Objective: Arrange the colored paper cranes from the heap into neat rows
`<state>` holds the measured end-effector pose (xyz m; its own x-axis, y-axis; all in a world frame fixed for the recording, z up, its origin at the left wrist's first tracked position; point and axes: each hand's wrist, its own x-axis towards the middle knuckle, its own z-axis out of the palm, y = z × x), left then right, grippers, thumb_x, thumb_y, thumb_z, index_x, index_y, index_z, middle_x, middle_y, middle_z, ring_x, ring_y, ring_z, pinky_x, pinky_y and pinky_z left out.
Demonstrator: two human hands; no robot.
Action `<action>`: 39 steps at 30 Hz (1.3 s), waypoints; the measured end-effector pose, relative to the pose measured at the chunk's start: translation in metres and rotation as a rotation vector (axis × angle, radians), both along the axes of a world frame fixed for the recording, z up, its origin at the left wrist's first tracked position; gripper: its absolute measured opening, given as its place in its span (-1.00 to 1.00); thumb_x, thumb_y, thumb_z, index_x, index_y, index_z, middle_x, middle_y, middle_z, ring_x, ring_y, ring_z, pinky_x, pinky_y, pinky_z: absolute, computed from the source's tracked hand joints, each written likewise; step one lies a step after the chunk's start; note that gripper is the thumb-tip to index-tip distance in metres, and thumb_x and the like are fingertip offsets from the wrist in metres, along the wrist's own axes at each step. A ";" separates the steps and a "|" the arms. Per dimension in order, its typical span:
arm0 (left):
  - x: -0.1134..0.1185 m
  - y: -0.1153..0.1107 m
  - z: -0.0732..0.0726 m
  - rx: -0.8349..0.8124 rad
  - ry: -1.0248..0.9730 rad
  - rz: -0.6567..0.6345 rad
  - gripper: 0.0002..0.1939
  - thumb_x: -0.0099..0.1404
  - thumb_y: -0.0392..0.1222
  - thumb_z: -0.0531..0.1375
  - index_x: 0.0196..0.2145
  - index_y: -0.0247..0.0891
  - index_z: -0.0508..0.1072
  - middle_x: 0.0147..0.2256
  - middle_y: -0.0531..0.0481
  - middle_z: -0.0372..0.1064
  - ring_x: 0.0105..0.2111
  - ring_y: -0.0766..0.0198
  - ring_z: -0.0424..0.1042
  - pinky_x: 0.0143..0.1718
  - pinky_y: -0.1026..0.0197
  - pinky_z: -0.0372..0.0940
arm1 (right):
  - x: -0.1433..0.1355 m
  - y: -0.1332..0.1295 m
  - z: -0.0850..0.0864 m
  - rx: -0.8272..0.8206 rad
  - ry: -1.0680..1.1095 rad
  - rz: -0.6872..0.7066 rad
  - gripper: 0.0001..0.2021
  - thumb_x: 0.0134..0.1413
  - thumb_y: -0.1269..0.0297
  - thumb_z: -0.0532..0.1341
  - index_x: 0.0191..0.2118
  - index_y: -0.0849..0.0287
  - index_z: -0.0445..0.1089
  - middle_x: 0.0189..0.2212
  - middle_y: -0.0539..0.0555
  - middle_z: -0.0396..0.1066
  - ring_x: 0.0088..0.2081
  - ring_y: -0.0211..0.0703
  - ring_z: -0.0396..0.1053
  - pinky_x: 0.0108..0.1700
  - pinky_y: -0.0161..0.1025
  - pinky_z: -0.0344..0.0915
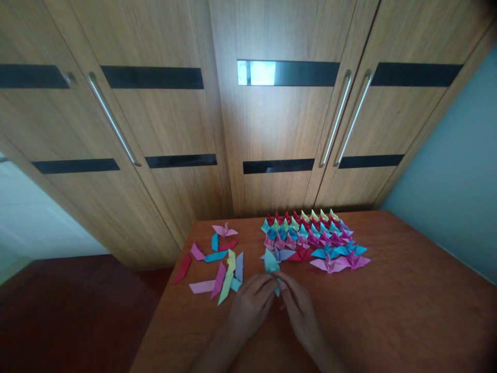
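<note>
Both hands meet near the middle of the table's front part, around a light teal folded paper [272, 260]. My left hand [252, 303] pinches it from the left, fingers curled. From the right, my right hand [298, 305] closes its fingertips on the same paper. The paper's upper part sticks up beyond the fingers, and a small tip shows between the hands. Just behind stand rows of folded paper cranes [306, 233] in red, yellow, blue, pink and purple. Left of my hands lie several folded strips, among them a yellow-green one [227, 282] and a pink one [202, 286].
The brown wooden table [392, 311] stands against a wardrobe [267, 124] with long metal handles. At the table's back left sits a pink crane [224, 230], near blue and red strips. A blue-grey wall [450, 171] rises on the right.
</note>
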<state>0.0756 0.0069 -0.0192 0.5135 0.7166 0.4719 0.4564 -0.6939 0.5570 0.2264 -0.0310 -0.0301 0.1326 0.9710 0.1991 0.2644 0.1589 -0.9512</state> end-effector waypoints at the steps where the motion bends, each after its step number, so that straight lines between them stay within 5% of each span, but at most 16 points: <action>1: -0.001 -0.002 0.001 0.003 0.010 -0.044 -0.74 0.31 -0.24 0.09 -0.08 -0.07 0.46 -0.12 -0.10 0.44 -0.12 0.12 0.40 -0.06 0.09 0.29 | 0.002 0.000 -0.001 -0.005 0.003 -0.022 -0.60 0.21 0.02 -0.01 -0.01 0.11 0.38 -0.05 0.16 0.41 -0.07 -0.06 0.38 -0.13 -0.22 0.38; 4: -0.006 -0.005 0.006 -0.013 -0.013 -0.110 -0.73 0.27 -0.18 0.17 -0.06 -0.10 0.44 -0.12 -0.12 0.42 -0.11 0.11 0.38 -0.06 0.11 0.28 | 0.008 0.001 -0.004 -0.032 0.043 -0.054 -0.59 0.22 0.01 -0.04 -0.11 0.16 0.41 -0.16 0.16 0.45 -0.16 -0.07 0.41 -0.23 -0.27 0.38; 8: -0.011 0.001 0.011 -0.061 -0.160 0.122 -0.76 0.28 -0.19 0.13 -0.08 -0.13 0.42 -0.13 -0.13 0.38 -0.09 0.11 0.35 -0.04 0.09 0.25 | 0.016 0.003 0.001 -0.047 -0.037 -0.006 -0.71 0.16 0.08 0.07 -0.33 0.16 0.41 -0.39 0.06 0.45 -0.35 -0.14 0.39 -0.32 -0.31 0.32; 11: -0.010 0.011 0.010 -0.154 -0.239 0.231 -0.67 0.24 -0.16 0.17 -0.01 -0.14 0.36 -0.02 -0.13 0.30 0.02 0.07 0.27 0.05 0.03 0.18 | 0.020 0.003 0.010 -0.056 -0.104 0.108 -0.81 0.12 0.18 0.11 -0.34 0.15 0.40 -0.37 0.05 0.46 -0.32 -0.14 0.40 -0.24 -0.29 0.30; 15: -0.008 0.019 0.003 -0.504 -0.309 0.112 -0.71 0.24 -0.11 0.16 -0.09 -0.20 0.41 -0.14 -0.10 0.41 -0.15 0.14 0.39 -0.11 0.14 0.29 | 0.024 0.002 0.014 -0.094 -0.046 0.227 -0.76 0.11 0.24 0.11 -0.11 0.12 0.36 -0.20 0.08 0.45 -0.19 -0.13 0.41 -0.16 -0.26 0.32; 20: -0.008 0.021 -0.007 -0.780 -0.361 -0.067 -0.78 0.23 -0.11 0.19 -0.22 -0.28 0.44 -0.32 -0.03 0.44 -0.32 0.25 0.39 -0.25 0.24 0.29 | 0.031 0.003 0.004 -0.159 -0.079 0.158 -0.62 0.07 0.24 0.14 0.05 0.10 0.28 -0.25 0.07 0.47 -0.27 -0.13 0.43 -0.30 -0.27 0.34; 24: -0.009 0.021 -0.009 -0.856 -0.385 -0.156 -0.79 0.21 -0.14 0.21 -0.22 -0.30 0.42 -0.39 0.02 0.38 -0.39 0.31 0.35 -0.32 0.29 0.24 | 0.035 0.007 -0.001 -0.159 -0.100 0.082 -0.70 0.04 0.20 0.17 -0.08 0.11 0.40 -0.16 0.11 0.46 -0.24 -0.09 0.43 -0.31 -0.27 0.33; 31: -0.005 0.015 -0.005 -0.871 -0.378 -0.182 -0.81 0.25 -0.11 0.17 -0.25 -0.30 0.38 -0.36 0.02 0.39 -0.36 0.28 0.36 -0.32 0.28 0.22 | 0.033 0.009 -0.001 -0.188 0.019 0.080 -0.73 0.02 0.09 0.19 -0.25 0.16 0.44 -0.34 0.07 0.46 -0.36 -0.13 0.38 -0.37 -0.29 0.28; 36: -0.005 0.013 -0.002 -0.881 -0.302 -0.198 -0.78 0.26 -0.10 0.15 -0.37 -0.33 0.43 -0.43 0.01 0.40 -0.40 0.28 0.36 -0.33 0.28 0.20 | 0.038 0.008 0.005 -0.220 0.018 0.273 -0.73 0.05 0.07 0.18 -0.40 0.19 0.46 -0.47 0.02 0.42 -0.41 -0.20 0.33 -0.38 -0.33 0.21; 39: -0.009 0.013 0.000 -0.978 -0.359 -0.243 -0.75 0.26 -0.07 0.17 -0.38 -0.34 0.44 -0.44 0.01 0.41 -0.42 0.30 0.35 -0.35 0.29 0.20 | 0.043 0.006 0.006 -0.301 0.216 0.363 -0.70 0.04 0.05 0.21 -0.44 0.22 0.44 -0.51 0.01 0.40 -0.44 -0.25 0.30 -0.41 -0.35 0.18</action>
